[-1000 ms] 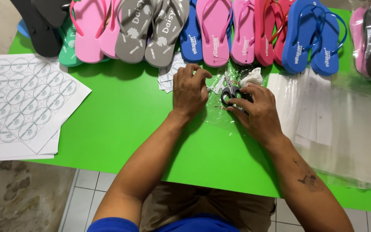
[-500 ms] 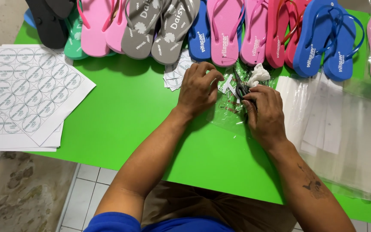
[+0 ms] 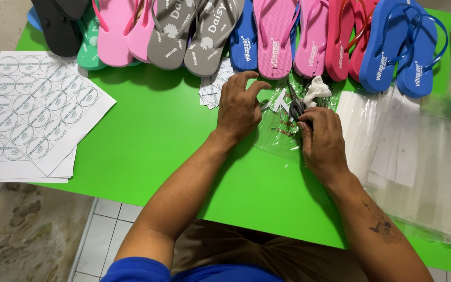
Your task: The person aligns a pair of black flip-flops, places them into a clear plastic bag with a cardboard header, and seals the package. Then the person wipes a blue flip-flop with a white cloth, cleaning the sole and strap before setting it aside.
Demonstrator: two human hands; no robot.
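Observation:
My right hand (image 3: 322, 141) is closed around a pair of dark scissors (image 3: 295, 108), whose blades point away from me. They rest on a small clear plastic bag (image 3: 280, 137) with red print, lying on the green table (image 3: 152, 141). My left hand (image 3: 238, 107) hovers just left of the scissors, fingers curled and apart, holding nothing. Small white paper strips (image 3: 280, 102) lie between the two hands. A crumpled white scrap (image 3: 317, 89) sits just beyond the scissors.
A row of flip-flops (image 3: 275, 36) in black, green, pink, grey, blue and red lines the table's far edge. Sheets of round stickers (image 3: 32, 112) lie at the left. A stack of clear bags (image 3: 424, 151) covers the right side. Small printed cards (image 3: 212, 89) lie near my left hand.
My left hand has lifted off the bag and its fingers have spread. My right hand keeps hold of the scissors in about the same place.

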